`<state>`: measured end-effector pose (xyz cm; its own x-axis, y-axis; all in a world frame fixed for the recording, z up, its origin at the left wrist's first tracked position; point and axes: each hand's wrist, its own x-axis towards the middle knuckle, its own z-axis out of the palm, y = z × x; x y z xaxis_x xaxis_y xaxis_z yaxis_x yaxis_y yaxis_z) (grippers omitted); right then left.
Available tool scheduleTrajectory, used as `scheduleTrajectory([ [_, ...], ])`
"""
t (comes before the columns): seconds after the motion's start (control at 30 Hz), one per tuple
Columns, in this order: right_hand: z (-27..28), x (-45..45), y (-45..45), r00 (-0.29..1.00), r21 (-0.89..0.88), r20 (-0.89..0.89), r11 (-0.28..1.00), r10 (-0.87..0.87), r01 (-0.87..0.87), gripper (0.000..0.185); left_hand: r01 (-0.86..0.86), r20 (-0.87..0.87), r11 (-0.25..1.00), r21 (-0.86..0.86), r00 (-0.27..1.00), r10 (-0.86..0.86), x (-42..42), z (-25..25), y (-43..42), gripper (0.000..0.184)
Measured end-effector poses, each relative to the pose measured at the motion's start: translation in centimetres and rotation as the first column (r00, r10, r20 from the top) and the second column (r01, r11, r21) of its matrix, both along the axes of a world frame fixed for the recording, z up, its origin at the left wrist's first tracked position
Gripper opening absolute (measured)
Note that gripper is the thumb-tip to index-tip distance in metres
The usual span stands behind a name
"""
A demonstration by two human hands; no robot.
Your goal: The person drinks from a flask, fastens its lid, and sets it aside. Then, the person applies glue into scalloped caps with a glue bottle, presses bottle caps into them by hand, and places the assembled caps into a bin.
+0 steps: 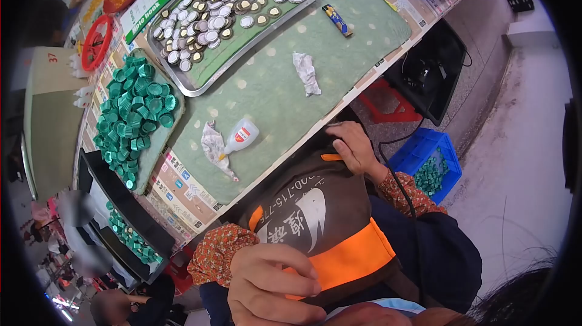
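Observation:
My left hand (273, 283) is raised in front of my chest over the brown and orange apron (339, 250). Its fingers are loosely bent and a little apart, with nothing visible in them. My right hand (356, 149) rests by the apron's lower edge, just below the table edge; its thumb and fingers are apart, and I see nothing held. On the green mat (273, 83) beyond lie a small white glue bottle (244, 134) with a yellow tip, a stained crumpled tissue (212, 147), another white tissue (306, 74) and a blue and yellow tube-like item (337, 20).
A metal tray (250, 48) holds many round white and gold discs. Green ridged caps (130, 111) are heaped to its left, near a red ring (96, 42) and a note book (148, 8). A blue crate (451, 174) and a red stool (391, 105) stand at right; a person (157, 302) sits lower left.

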<state>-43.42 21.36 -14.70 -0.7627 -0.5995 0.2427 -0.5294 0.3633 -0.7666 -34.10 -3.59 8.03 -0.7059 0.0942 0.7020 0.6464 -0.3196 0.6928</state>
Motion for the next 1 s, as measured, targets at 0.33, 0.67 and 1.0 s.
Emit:
scheduleTrajectory([
  [0.33, 7.6, -2.4, -7.1, 0.996, -0.527, 0.079, 0.846, -0.050, 0.084, 0.030, 0.446, 0.018, 0.817, 0.367, 0.874, -0.486, 2.9, -3.6, -2.5, 0.021],
  [0.67, 10.6, -6.8, -12.7, 0.996, -0.688, 0.066, 0.721, -0.059, 0.088, 0.038, 0.077, -0.023, 0.997, -0.027, 0.997, -0.078, 6.3, -1.0, -6.0, 0.026],
  [1.0, 10.6, -15.1, -10.6, 0.950, -0.829, 0.190, 0.478, -0.249, 0.292, 0.043, -0.194, -0.234, 0.979, 0.063, 0.951, 0.203, 7.6, 0.4, -9.0, 0.023],
])
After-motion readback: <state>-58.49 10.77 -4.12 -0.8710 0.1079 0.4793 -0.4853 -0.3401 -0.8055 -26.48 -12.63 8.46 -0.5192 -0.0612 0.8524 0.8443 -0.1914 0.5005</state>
